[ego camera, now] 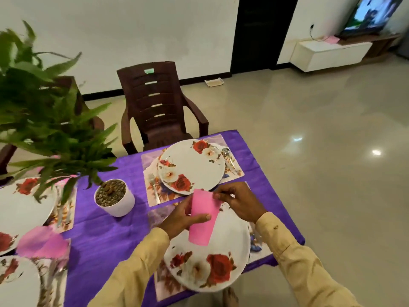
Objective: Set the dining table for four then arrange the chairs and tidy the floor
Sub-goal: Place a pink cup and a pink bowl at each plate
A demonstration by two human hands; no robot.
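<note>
A folded pink napkin (202,218) is held over the near rose-patterned plate (210,264). My left hand (183,216) grips its lower half, thumb across the front. My right hand (239,201) pinches its top right corner. A second rose plate (191,166) lies beyond on a floral placemat (152,160), with a fork (153,185) to its left and a spoon (229,159) to its right. Two more plates (17,209) (15,284) sit at the left. Another pink napkin (42,242) lies between those two. The table wears a purple cloth (104,235).
A white pot with a green plant (114,197) stands mid-table, its leaves spreading over the left side. A brown plastic chair (159,105) faces the table's far edge, another (70,89) is behind the plant. Glossy tiled floor spreads right. A small tray (213,82) lies by the wall.
</note>
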